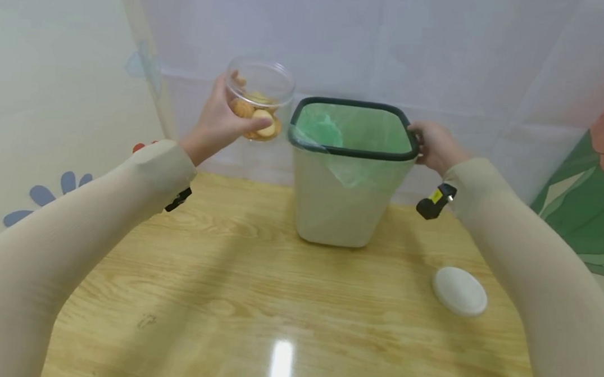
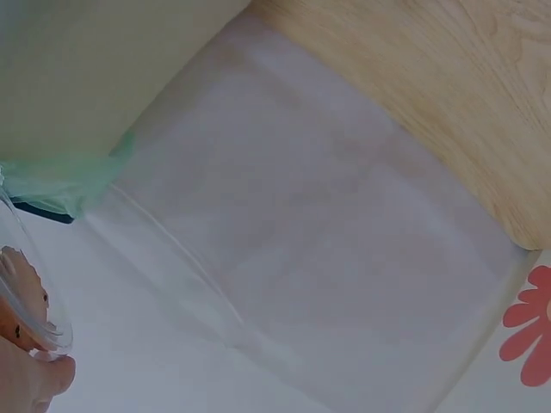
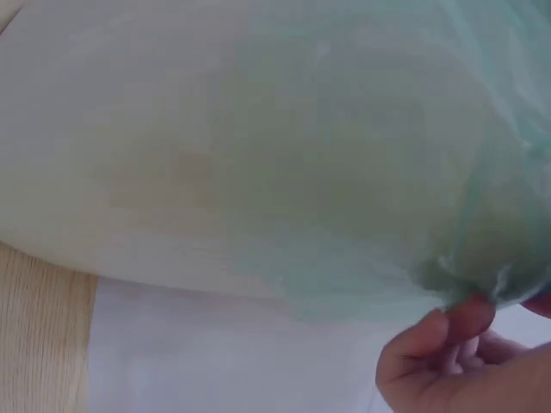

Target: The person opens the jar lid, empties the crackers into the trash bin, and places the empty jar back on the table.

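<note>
My left hand (image 1: 219, 120) holds a clear plastic jar (image 1: 262, 77) in the air, left of the trash bin. Round cookies (image 1: 266, 125) lie in the jar, and its top is uncovered. The pale trash bin (image 1: 339, 207) stands upright on the table, with a dark rim (image 1: 354, 153) over a green plastic liner (image 1: 380, 130). At the bin's right side, my right hand (image 1: 438, 145) grips the rim; the right wrist view shows fingers (image 3: 422, 340) curled at the liner's edge. In the left wrist view only part of the jar (image 2: 34, 301) and the thumb show.
A white round lid (image 1: 460, 292) rests on the wood-patterned table (image 1: 256, 299), near my right forearm. Behind the bin hangs a pale cloth (image 1: 339, 38). Flower-patterned panels stand to the left and right.
</note>
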Tool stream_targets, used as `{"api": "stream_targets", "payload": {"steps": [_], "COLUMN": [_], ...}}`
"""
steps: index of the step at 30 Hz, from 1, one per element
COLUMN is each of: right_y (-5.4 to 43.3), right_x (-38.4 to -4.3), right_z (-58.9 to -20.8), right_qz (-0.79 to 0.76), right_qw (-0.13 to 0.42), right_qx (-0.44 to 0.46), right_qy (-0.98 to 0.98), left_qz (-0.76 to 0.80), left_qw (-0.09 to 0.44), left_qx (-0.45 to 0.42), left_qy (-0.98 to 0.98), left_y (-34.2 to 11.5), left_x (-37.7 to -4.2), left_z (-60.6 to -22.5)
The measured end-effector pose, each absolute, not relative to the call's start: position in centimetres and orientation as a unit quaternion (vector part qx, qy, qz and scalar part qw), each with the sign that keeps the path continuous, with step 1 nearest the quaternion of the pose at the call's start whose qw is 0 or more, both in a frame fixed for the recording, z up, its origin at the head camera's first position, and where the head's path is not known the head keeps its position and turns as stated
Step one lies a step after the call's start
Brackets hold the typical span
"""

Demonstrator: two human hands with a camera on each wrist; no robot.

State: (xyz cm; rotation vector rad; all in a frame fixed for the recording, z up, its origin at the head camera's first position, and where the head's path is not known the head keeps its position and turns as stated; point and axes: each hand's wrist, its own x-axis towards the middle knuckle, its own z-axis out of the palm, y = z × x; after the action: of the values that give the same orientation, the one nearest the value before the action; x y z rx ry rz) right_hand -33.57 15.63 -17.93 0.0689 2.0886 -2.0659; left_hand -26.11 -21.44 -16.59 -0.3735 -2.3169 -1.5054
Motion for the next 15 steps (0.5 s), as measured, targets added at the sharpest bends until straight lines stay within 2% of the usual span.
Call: {"api": "stream_targets", "payload": {"steps": [5, 15], "right_y": [15.9, 15.3], "right_x": [-33.6, -33.6], "right_z": [-17.6, -18.6], "right_qz": [-0.715, -0.672], "right_qw": [0.116, 0.096], "right_qx": [0.03, 0.028], "right_qy": [0.689, 0.733], "left_qz": [-0.507, -0.479], "left_qw": [0.175, 0.187], "left_qx": [-0.134, -0.158], "left_qy": [-0.833, -0.843], "left_y": [-21.5, -21.6], "left_x": [-26.6, -27.9], "left_z": [-16.1, -15.6]}}
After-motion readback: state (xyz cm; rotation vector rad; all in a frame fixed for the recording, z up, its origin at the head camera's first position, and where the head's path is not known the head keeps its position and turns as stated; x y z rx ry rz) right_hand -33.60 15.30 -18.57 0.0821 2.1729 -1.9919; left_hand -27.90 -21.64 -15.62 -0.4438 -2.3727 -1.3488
